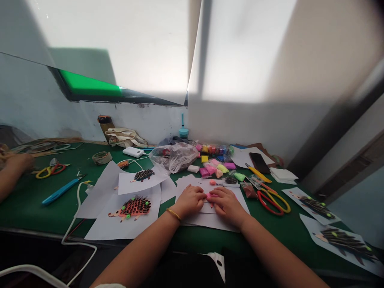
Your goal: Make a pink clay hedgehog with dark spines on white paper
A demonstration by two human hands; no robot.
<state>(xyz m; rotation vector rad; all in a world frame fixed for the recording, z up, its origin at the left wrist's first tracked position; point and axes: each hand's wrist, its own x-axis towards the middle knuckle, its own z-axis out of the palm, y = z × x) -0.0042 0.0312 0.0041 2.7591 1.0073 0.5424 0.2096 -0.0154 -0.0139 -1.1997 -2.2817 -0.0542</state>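
Observation:
A flat piece of pink modelling clay point(211, 197) lies on white paper point(199, 219) in front of me. My left hand point(191, 200), with a gold bangle at the wrist, bends its fingers to the clay's left edge. From the right side, my right hand point(227, 204) presses its fingertips onto the same piece. Both hands are closed about the clay, and their fingers cover much of it. Just beyond them, a small orange lump point(213, 182) and a white pen point(227, 185) rest on the paper.
Several clay packets point(229, 165) lie behind the paper, beside a plastic bag point(177, 157). Red-and-yellow scissors point(274, 202) and a phone point(259, 163) are at right. Hedgehog pictures point(132, 208) lie at left. Another person's hand point(19, 162) is at the far left.

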